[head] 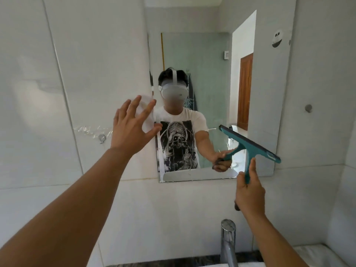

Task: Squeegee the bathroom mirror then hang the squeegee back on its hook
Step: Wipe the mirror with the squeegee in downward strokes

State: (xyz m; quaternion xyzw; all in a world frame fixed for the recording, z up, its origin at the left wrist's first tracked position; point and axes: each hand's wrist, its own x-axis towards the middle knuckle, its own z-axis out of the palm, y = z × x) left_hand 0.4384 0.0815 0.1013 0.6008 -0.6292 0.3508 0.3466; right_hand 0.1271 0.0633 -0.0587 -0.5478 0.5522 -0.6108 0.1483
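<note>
The mirror point(208, 78) hangs on the tiled wall ahead, with white streaks along its lower left edge. My right hand point(249, 191) grips the handle of a teal squeegee point(248, 143), whose blade lies tilted against the mirror's lower right part. My left hand point(133, 126) is raised with fingers spread, in front of the mirror's left edge and a round white patch on the wall, holding nothing. A small metal hook point(101, 138) sits on the wall left of that hand. Another round peg point(308, 108) is on the wall right of the mirror.
A chrome tap point(228, 239) rises at the bottom centre above a dark counter edge. A white towel or basin edge point(317, 253) lies at the bottom right. A round sticker point(277, 38) sits high on the right wall. Clear tape residue surrounds the left hook.
</note>
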